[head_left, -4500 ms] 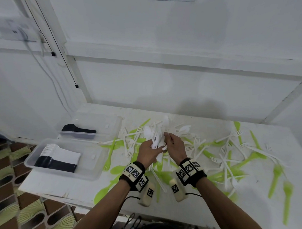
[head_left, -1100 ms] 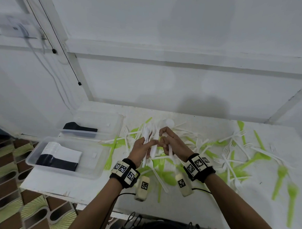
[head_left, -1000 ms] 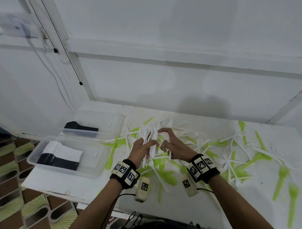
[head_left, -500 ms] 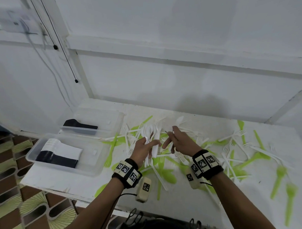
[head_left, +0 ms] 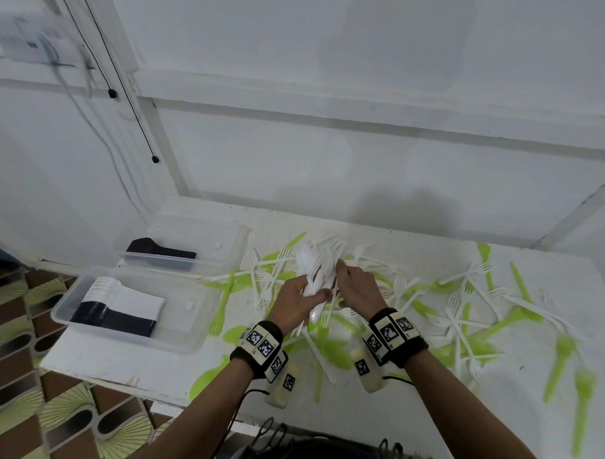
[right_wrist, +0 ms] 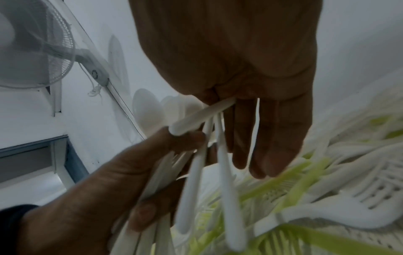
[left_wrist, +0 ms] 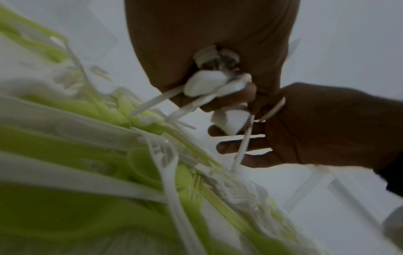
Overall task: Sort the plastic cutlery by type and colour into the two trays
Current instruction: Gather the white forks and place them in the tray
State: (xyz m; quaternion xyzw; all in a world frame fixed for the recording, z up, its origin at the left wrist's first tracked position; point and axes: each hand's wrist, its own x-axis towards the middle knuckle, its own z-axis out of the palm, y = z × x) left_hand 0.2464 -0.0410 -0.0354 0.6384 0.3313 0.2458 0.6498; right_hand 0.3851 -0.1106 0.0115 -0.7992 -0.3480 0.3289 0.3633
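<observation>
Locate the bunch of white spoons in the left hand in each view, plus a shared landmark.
Head: bunch of white spoons, centre, between both hands.
Left wrist: upper centre, bowls under the left hand.
Right wrist: centre-left, handles hanging down, bowls behind.
Landmark: right hand, touching the bunch in all three.

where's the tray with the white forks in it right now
In the head view the near tray sits at the table's front-left corner, left of the left hand, with the white forks stacked at its left end. The other tray lies just behind it.
</observation>
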